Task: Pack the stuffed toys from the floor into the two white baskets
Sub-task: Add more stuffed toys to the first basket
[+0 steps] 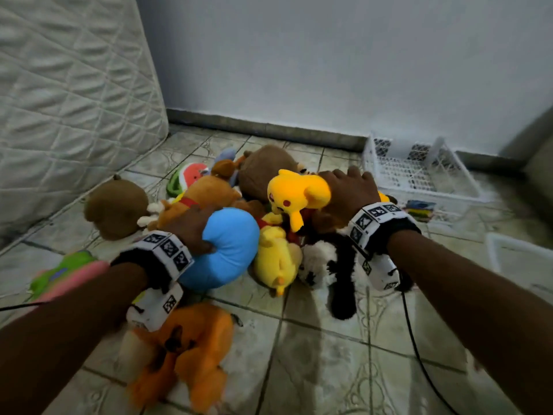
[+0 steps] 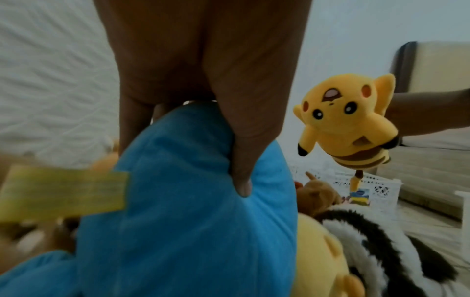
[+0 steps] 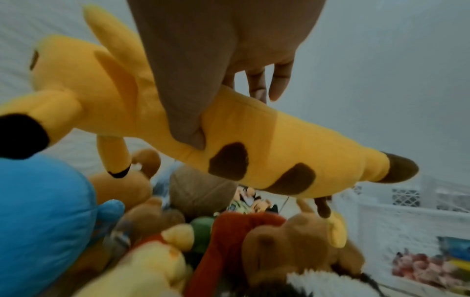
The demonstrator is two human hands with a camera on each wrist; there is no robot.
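Probably a home bedroom, quilted mattress (image 1: 74,94) against wall, tiled floor (image 1: 314,339), heap of plush toys (image 1: 227,217)

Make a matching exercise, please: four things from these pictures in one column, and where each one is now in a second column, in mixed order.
Things:
1. blue plush
2. yellow mouse plush
3. orange plush
4. white basket

Places:
A. held in the right hand, above the pile
B. on the floor by the wall, right of the pile
C. gripped by the left hand
D. on the tiles under the left wrist, nearest the camera

Pairs: 1-C, 2-A, 3-D, 4-B
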